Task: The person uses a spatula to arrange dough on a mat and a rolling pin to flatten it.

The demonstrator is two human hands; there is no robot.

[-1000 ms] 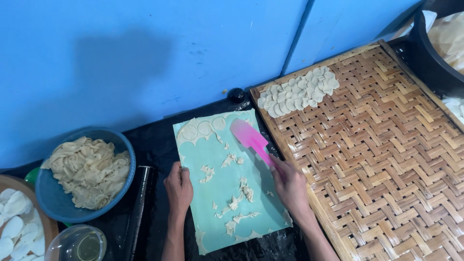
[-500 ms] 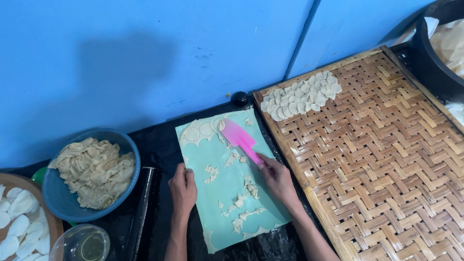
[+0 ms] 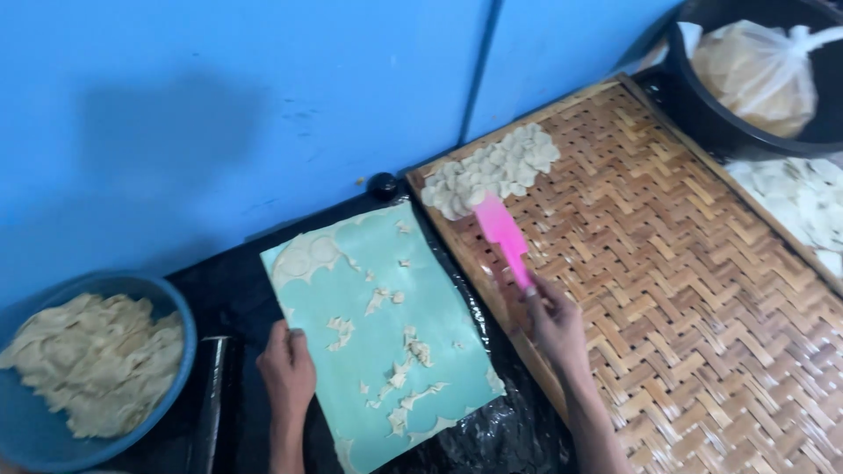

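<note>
A pink spatula (image 3: 503, 235) is gripped at its handle end by the right hand (image 3: 553, 323), fingers clamped around it. The blade is held over the woven bamboo tray (image 3: 702, 290), its tip at the edge of a pile of thin round dough discs (image 3: 492, 168) laid in the tray's far left corner; contact between blade and discs cannot be told from this angle.

The left hand (image 3: 285, 373) is laid flat on the near left edge of a light green mat (image 3: 386, 325), fingers together and pressed down on it, nothing grasped. The mat is spread on black plastic on the tabletop, just beside the tray. Dough scraps (image 3: 404, 369) are scattered over the mat, and a thin rolled dough sheet (image 3: 307, 254) remains at its far left corner.

A blue bowl (image 3: 167, 307) heaped with dough trimmings is seen at the left. A dark metal rod (image 3: 211, 395) lies between the bowl and the left hand. A black tub (image 3: 702, 105) holding a clear plastic bag (image 3: 764, 70) sits at the far right, with more pale discs (image 3: 803, 202) spread beside it. A blue wall (image 3: 263, 105) runs behind everything.
</note>
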